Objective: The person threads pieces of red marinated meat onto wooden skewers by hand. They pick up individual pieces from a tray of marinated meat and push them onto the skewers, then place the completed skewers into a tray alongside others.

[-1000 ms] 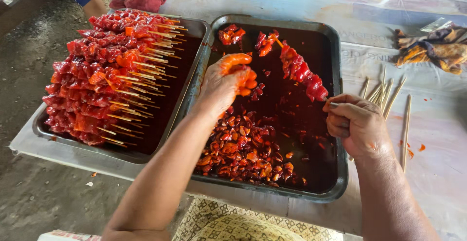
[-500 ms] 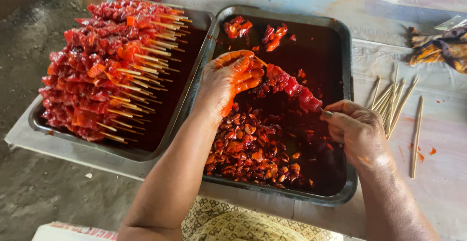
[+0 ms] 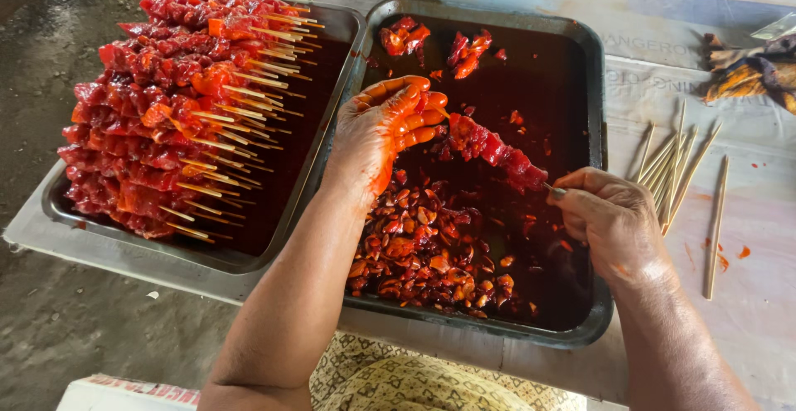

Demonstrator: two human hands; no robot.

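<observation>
- Our right hand [image 3: 609, 220] pinches the bare end of a half-filled skewer [image 3: 496, 150], keeping it steady over the right tray [image 3: 593, 71].
- Our left hand [image 3: 385, 129], red with marinade, cups the skewer's far tip and grips the meat there.
- Loose meat pieces [image 3: 423, 253] heap at the tray's near edge, within reach.
- Finished skewers [image 3: 174, 104] are stacked in the left tray [image 3: 327, 129]; spare sticks [image 3: 676, 162] lie toward the worktop's right edge, on the dry side.

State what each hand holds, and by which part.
The right hand pinches the half-loaded skewer by its bare stick end; the left hand fingers grip the meat at its tip.
</observation>
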